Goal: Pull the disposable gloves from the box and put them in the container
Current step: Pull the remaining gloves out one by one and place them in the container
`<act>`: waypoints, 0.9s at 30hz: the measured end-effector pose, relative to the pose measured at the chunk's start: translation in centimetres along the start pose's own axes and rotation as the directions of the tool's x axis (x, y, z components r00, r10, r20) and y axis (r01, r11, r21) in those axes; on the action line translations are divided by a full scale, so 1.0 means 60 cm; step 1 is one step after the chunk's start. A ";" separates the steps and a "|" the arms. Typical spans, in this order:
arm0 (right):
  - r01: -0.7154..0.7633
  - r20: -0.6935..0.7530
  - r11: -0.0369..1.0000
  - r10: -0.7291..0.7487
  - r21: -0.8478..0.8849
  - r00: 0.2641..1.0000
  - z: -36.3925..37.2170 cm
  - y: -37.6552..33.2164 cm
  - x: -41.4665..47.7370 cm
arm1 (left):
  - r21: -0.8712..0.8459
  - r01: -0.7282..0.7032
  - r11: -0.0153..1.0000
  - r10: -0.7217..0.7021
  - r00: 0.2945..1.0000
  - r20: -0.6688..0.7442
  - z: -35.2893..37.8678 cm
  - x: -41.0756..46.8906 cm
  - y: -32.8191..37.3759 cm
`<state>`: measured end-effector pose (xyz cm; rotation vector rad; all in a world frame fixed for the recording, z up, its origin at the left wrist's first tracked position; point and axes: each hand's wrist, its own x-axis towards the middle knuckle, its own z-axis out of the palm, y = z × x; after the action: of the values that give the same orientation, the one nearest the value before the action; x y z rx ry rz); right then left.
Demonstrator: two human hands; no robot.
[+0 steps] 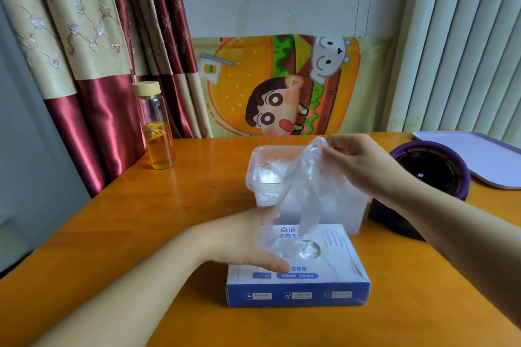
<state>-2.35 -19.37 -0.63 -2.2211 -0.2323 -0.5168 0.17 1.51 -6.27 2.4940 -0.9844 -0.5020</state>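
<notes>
Head view, left to right. Orange wooden table [112,234]: left edge runs diagonally, far edge meets the wall. Clear glass bottle with wooden lid and amber liquid [156,127] stands upright by the far-left corner, well apart from everything else. Wide bare wood between it and the box, and along the near edge.

Left hand [242,242] lies palm down on the left part of the box top, thumb straight along it; fingers are veiled by film. Blue-and-white cardboard glove box [298,287] sits mid-table toward the near edge, oval opening up, crumpled film showing inside.

Translucent plastic disposable glove [298,191] hangs stretched and wrinkled from the right hand down to the box top by the opening; can't tell if its lower end is free of the box. Clear rectangular plastic container [253,175] sits just behind the box, lid off, clear film inside.

Right hand [363,166] is raised over the container, fingertips pinching the glove's top end. Round purple device with black face [439,175] sits just right of the container, tight room there. Lavender flat tray [479,155] lies at the far-right corner.
</notes>
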 end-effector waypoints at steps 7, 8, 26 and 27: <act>-0.218 0.096 0.976 0.214 0.028 0.972 -0.002 0.000 -0.004 | -0.292 -0.077 0.953 -0.039 0.928 -0.372 -0.057 -0.030 0.047; -0.223 0.121 0.974 0.217 0.042 0.969 0.002 -0.003 -0.005 | -0.279 -0.111 0.954 -0.014 0.912 -0.411 -0.055 -0.027 0.057; 0.419 0.122 0.880 -0.401 -0.225 0.908 -0.008 -0.013 -0.027 | -0.450 -0.052 0.891 -0.216 0.824 -0.523 -0.072 0.021 0.035; 0.423 0.142 0.861 -0.399 -0.282 0.906 -0.003 -0.016 -0.023 | -0.472 -0.038 0.881 -0.234 0.832 -0.504 -0.073 0.021 0.035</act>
<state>-3.96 -18.91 -0.48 -2.5074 -0.7259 -0.7368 1.90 0.29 -1.71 2.0611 -0.4332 -0.0159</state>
